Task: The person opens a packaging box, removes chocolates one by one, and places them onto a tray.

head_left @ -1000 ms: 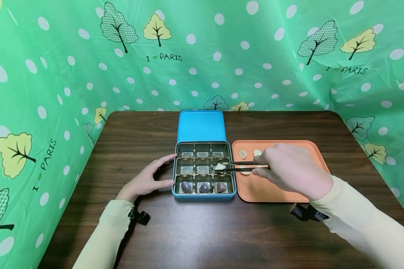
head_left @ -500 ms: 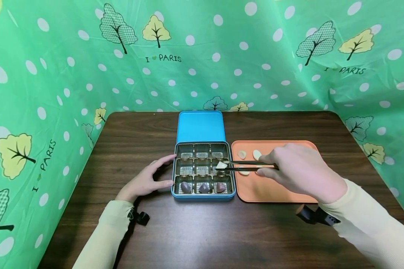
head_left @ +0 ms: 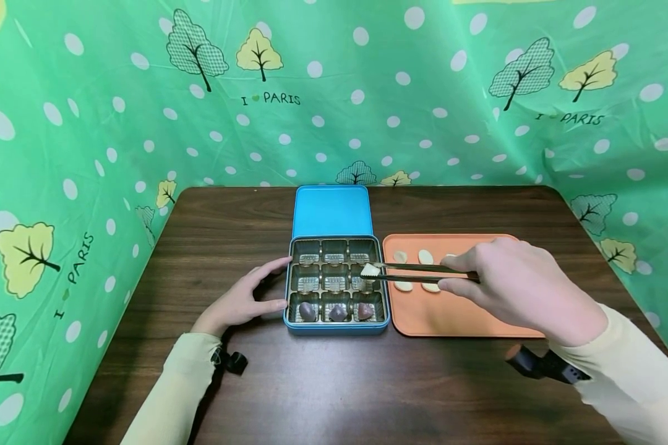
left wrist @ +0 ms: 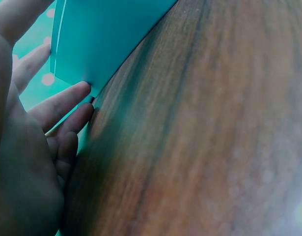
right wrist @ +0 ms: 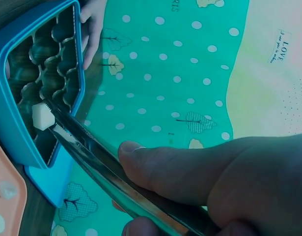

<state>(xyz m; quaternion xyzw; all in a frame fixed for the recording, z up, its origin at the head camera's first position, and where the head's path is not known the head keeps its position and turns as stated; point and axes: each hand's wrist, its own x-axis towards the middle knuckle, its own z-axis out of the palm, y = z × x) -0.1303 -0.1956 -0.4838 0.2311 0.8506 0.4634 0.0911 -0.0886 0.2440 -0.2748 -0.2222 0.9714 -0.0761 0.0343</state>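
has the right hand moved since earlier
Yes: in the head view, the right hand has shifted rightward over the orange tray, away from the blue tin.

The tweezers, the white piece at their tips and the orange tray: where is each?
Tweezers (right wrist: pixel 96 147): right wrist view, on one arm.
White piece (right wrist: pixel 41 117): right wrist view, visible side.
Orange tray (head_left: pixel 453 315): head view, bare front part.

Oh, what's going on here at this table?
Someone's right hand holds dark tweezers that grip a small white piece over the right side of an open blue box. The left hand touches the box's left side. Each front-row compartment has a purplish piece in it, and pale pieces lie on the orange tray to the right.
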